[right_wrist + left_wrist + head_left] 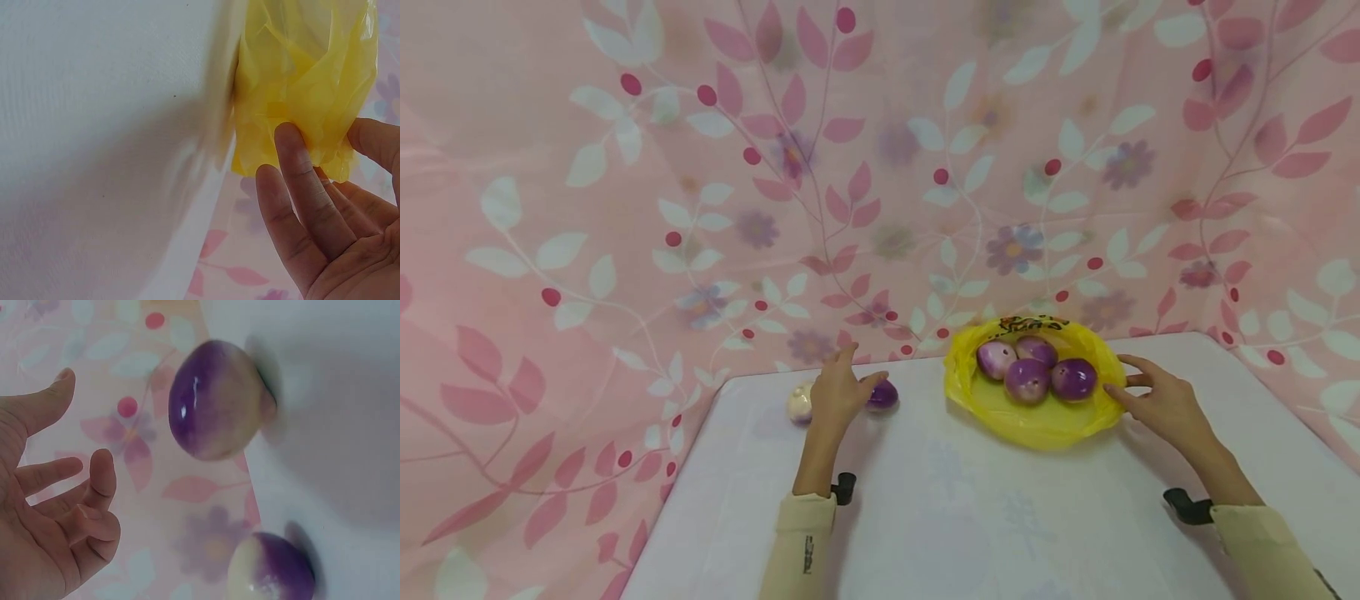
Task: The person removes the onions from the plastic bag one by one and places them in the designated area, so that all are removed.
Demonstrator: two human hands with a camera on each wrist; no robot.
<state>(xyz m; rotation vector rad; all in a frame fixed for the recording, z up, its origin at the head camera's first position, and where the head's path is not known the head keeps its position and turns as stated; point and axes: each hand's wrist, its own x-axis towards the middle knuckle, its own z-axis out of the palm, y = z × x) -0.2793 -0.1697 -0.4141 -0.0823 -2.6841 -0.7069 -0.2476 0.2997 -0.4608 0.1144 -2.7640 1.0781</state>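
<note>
My left hand [840, 393] hovers over two glossy turnips, fingers spread and relaxed, holding nothing. A mostly cream turnip [800, 403] shows to its left and a purple turnip [882, 396] to its right. In the left wrist view, a purple-and-cream turnip [215, 403] with a small nub lies apart from the fingertips, and another turnip [272, 570] is cut off by the lower edge. My right hand [1168, 410] grips the right rim of a yellow plastic bag [1037, 435] between thumb and fingers. Several purple turnips [1027, 382] sit together inside the open bag.
The table [940, 517] has a white cover. Right behind its back edge hangs a pink floral curtain [880, 208], and the bag stands close to that edge. Black wrist mounts [1187, 506] stick out from both wrists.
</note>
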